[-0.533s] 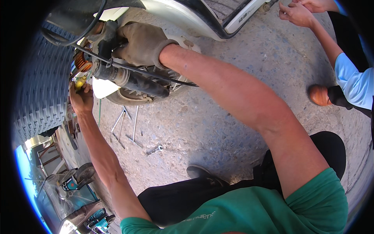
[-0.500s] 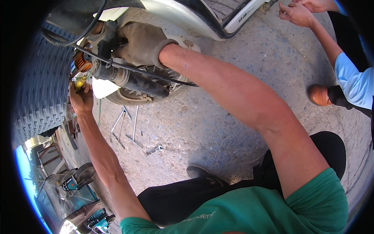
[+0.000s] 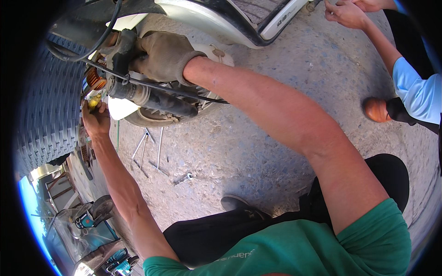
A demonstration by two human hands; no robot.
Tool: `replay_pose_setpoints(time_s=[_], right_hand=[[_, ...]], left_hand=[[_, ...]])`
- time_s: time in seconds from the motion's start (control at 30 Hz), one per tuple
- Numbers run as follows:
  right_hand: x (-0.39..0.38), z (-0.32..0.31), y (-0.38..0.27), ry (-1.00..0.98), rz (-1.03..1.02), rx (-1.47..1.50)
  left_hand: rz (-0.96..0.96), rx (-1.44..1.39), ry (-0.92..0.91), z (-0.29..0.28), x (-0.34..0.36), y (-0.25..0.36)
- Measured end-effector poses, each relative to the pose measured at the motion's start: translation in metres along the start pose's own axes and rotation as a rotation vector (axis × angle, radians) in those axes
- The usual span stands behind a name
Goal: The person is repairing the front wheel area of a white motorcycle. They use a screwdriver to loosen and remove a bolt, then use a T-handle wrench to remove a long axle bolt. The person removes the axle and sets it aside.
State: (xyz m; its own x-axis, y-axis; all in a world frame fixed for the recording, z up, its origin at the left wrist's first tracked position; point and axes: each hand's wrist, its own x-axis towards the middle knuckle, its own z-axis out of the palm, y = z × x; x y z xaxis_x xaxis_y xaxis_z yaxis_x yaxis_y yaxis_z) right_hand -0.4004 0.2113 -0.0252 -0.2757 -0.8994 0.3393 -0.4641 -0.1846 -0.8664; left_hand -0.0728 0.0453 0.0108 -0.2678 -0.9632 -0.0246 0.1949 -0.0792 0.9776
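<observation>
Shock absorber (image 3: 152, 99) is my landmark: a dark cylinder lying slanted under the motorcycle's rear, with its orange coil spring (image 3: 95, 79) at the upper end. My right hand (image 3: 159, 55), in a dirty work glove, sits just above it, the fingers curled tight around the dark bracket (image 3: 120, 48) where the absorber meets the frame. My left hand (image 3: 95, 118), bare, is just below the spring end, fingers closed narrowly on a small yellow tool (image 3: 94, 101) pressed up against that end; what kind of tool it is I cannot tell. A black cable (image 3: 184, 92) runs along the absorber's top, touching it and passing under my right wrist. Left of the absorber stands the ribbed tyre (image 3: 50, 115), close against my left hand. Behind the absorber is the finned engine casing (image 3: 161, 115). Below it on the concrete ground (image 3: 258, 152) lie several long thin metal rods (image 3: 149, 147), and a little further down a small wrench (image 3: 183, 178). Well to the right of the absorber, another person's hand (image 3: 345, 14) reaches toward the silver bodywork (image 3: 216, 23).
</observation>
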Motion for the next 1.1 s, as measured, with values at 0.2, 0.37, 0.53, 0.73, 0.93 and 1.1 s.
replay_pose_setpoints(time_s=[0.2,0.37,0.53,0.73,0.93,1.1], right_hand=[[-0.002,-0.001,0.000,-0.007,-0.015,-0.007],[0.000,0.000,-0.001,-0.003,-0.013,0.022],[0.000,-0.001,-0.001,-0.017,-0.007,0.027],[-0.001,0.001,0.001,0.008,-0.035,0.027],[-0.002,0.003,0.002,0.037,-0.078,0.019],[-0.002,0.002,0.002,0.011,-0.088,0.002]], left_hand=[[-0.021,-0.028,-0.019,-0.001,-0.007,0.000],[-0.003,-0.008,0.002,-0.001,0.000,-0.002],[0.004,0.016,0.049,-0.001,-0.001,-0.001],[0.030,0.005,0.014,-0.004,-0.004,-0.001],[0.096,0.015,-0.176,-0.009,0.001,0.002],[0.115,-0.082,-0.186,-0.013,-0.003,0.007]])
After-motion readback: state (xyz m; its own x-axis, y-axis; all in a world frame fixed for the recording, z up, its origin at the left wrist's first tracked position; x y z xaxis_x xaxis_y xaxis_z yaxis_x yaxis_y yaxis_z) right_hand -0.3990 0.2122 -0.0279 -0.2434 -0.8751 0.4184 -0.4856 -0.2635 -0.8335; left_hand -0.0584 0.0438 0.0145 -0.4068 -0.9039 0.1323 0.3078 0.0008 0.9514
